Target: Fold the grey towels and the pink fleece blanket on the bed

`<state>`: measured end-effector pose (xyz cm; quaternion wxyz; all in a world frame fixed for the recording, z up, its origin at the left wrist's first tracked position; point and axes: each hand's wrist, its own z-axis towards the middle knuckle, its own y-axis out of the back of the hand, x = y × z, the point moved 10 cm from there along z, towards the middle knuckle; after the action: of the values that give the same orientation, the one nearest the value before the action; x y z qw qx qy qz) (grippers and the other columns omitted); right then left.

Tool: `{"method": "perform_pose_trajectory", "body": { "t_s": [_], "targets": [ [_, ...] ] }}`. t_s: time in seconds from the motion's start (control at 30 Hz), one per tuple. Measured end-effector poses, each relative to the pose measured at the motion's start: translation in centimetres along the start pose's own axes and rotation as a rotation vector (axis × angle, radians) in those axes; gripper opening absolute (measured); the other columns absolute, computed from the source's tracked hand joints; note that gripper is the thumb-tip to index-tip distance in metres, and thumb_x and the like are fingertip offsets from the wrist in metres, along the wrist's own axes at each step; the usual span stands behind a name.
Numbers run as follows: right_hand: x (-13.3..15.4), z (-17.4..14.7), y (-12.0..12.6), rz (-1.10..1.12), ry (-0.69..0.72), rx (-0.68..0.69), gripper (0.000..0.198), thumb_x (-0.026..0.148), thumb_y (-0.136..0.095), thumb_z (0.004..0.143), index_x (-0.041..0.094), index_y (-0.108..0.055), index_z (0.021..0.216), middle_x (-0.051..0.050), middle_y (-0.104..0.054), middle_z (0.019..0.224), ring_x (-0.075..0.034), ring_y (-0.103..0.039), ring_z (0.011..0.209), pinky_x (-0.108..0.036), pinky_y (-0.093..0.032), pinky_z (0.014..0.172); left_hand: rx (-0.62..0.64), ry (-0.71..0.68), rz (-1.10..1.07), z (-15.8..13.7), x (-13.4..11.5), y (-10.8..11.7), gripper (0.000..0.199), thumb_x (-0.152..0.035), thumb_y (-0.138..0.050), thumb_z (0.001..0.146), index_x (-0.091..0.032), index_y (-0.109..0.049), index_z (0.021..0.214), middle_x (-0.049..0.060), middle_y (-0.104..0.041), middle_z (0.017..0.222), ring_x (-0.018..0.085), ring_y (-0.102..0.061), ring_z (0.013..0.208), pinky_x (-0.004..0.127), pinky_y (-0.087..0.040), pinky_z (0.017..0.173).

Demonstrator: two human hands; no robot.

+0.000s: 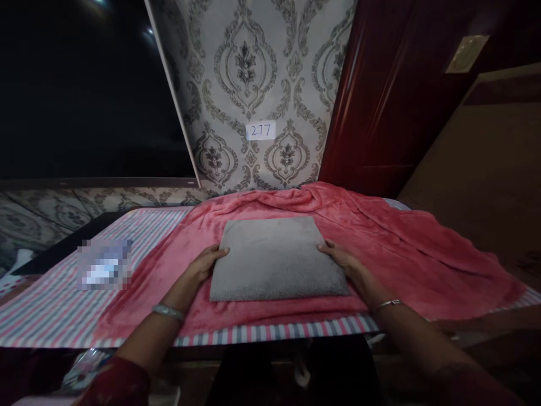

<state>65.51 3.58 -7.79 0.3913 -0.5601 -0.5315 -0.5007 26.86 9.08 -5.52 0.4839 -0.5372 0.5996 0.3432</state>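
A flat rectangular grey plush cloth (274,259) lies on a pink fleece blanket (380,248), its short sides to my left and right. With its thumb on top, my left hand (209,260) grips the cloth's left edge; the other fingers are partly hidden at the side. On the opposite edge, my right hand (338,256) holds in the same way, thumb over the surface and fingers mostly out of sight. The cloth looks smooth and spread out between both hands. Whether it is folded in layers I cannot tell.
Beneath the blanket is a striped tablecloth (54,304), with a blurred-out item (104,265) at left. A large dark screen (84,96) stands behind it. A paper marked 277 (261,130) is on the wall; a dark red wooden panel (380,101) rises at right.
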Motion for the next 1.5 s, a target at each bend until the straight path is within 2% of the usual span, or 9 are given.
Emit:
{"method": "perform_pose_trajectory", "body": {
  "t_s": [0.13,0.27,0.37,0.5,0.63,0.9,1.27,1.4,1.5],
  "targets": [
    [-1.5,0.4,0.9,-0.106,-0.021,-0.043,0.05,0.03,-0.064,0.081,0.016,-0.062,0.128,-0.01,-0.073,0.11,-0.024,-0.069,0.095,-0.036,-0.057,0.084,-0.089,-0.001,0.136,0.7,1.2,2.2,0.048,-0.035,-0.085,0.063,-0.011,-0.07,0.102,0.014,-0.077,0.092,0.029,-0.074,0.089,0.037,-0.058,0.08],
    [4.3,0.8,3.1,-0.622,0.209,-0.327,0.062,0.022,-0.056,0.084,0.013,-0.051,0.145,-0.015,-0.067,0.128,-0.028,-0.062,0.118,-0.043,-0.047,0.105,-0.385,-0.262,0.735,0.4,-4.8,2.8,0.052,-0.032,-0.069,0.081,-0.011,-0.062,0.128,0.016,-0.074,0.114,0.031,-0.071,0.107,0.043,-0.055,0.094],
    [9.2,1.3,-0.5,-0.926,0.404,-0.338,0.06,0.018,-0.046,0.089,0.008,-0.048,0.148,-0.017,-0.053,0.148,-0.026,-0.049,0.136,-0.038,-0.036,0.116,-0.308,-0.543,1.1,0.6,-8.7,-4.5,0.054,-0.027,-0.057,0.089,-0.014,-0.054,0.142,0.016,-0.06,0.143,0.028,-0.056,0.134,0.041,-0.043,0.113],
    [10.4,2.2,-6.8,-1.202,0.462,-0.266,0.056,0.023,-0.036,0.098,0.01,-0.045,0.151,-0.016,-0.044,0.156,-0.028,-0.039,0.144,-0.044,-0.031,0.119,-0.055,-0.616,1.367,2.2,-7.3,-14.8,0.06,-0.033,-0.049,0.096,-0.009,-0.043,0.15,0.018,-0.042,0.159,0.028,-0.037,0.149,0.041,-0.03,0.123],
    [6.6,2.7,-9.4,-1.338,0.424,-0.236,0.054,0.032,-0.033,0.102,0.019,-0.045,0.153,-0.012,-0.039,0.16,-0.034,-0.033,0.147,-0.055,-0.028,0.117,-0.043,-0.554,1.558,3.7,-3.0,-17.6,0.063,-0.042,-0.038,0.101,-0.01,-0.038,0.154,0.02,-0.035,0.162,0.033,-0.027,0.152,0.055,-0.021,0.124],
    [4.3,3.3,-9.2,-1.358,0.394,-0.2,0.055,0.034,-0.033,0.102,0.021,-0.042,0.155,-0.011,-0.036,0.162,-0.033,-0.03,0.149,-0.055,-0.025,0.118,0.014,-0.496,1.567,5.0,-1.4,-15.4,0.072,-0.059,-0.03,0.099,-0.016,-0.035,0.157,0.017,-0.028,0.165,0.031,-0.021,0.154,0.055,-0.015,0.125],
    [4.5,2.9,-9.4,-1.35,0.392,-0.204,0.054,0.034,-0.032,0.104,0.021,-0.042,0.155,-0.01,-0.037,0.161,-0.032,-0.032,0.148,-0.054,-0.026,0.118,-0.169,-0.167,1.465,8.2,-4.2,-2.1,0.06,-0.042,-0.025,0.102,-0.016,-0.035,0.156,0.018,-0.027,0.165,0.029,-0.024,0.154,0.056,-0.023,0.121],
    [5.0,2.9,-9.3,-1.314,0.376,-0.197,0.054,0.034,-0.032,0.103,0.022,-0.041,0.156,-0.01,-0.035,0.162,-0.033,-0.03,0.149,-0.054,-0.025,0.119,-0.209,-0.127,1.472,7.6,-5.4,-2.3,0.061,-0.044,-0.034,0.1,-0.016,-0.038,0.154,0.02,-0.03,0.163,0.035,-0.029,0.151,0.058,-0.025,0.119],
    [5.4,2.8,-8.9,-1.278,0.315,-0.139,0.056,0.035,-0.032,0.104,0.02,-0.038,0.158,-0.011,-0.031,0.164,-0.033,-0.026,0.151,-0.053,-0.024,0.12,-0.268,-0.174,1.493,5.7,-6.3,-5.3,0.066,-0.047,-0.035,0.1,-0.012,-0.034,0.156,0.022,-0.02,0.166,0.038,-0.018,0.154,0.063,-0.014,0.121]
  ]
}}
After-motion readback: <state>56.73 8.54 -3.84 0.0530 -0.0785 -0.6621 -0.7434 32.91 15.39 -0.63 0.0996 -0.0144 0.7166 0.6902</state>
